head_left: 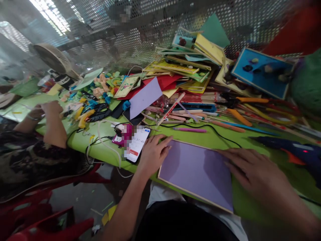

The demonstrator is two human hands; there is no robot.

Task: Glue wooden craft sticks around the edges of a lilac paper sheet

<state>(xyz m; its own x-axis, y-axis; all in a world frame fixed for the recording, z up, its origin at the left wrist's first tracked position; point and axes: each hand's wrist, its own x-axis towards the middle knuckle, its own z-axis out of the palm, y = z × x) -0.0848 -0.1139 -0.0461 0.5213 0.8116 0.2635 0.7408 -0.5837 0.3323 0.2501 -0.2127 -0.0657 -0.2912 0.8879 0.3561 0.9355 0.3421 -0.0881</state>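
A flat rectangular board faced with purple paper (198, 170), with pale thin edges, lies at the table's front edge before me and juts partly over my lap. My left hand (155, 152) grips its far left corner, fingertips bent against the edge. At the far right corner, my right hand (253, 169) has its fingers along the rim and its thumb at the right side. Left of my left hand lies a phone (139, 144) with a timer on its lit screen. A dark blue glue gun (288, 147) with an orange trigger rests beyond my right hand.
Behind the board lie pens, a pink pen (190, 130), scissors (273, 113) and a black cable. Stacked coloured cards (175, 67) lean against the mesh wall. A loose purple sheet (145, 97) stands tilted. At left, a co-worker's hands (47, 110) work near a fan (54, 58).
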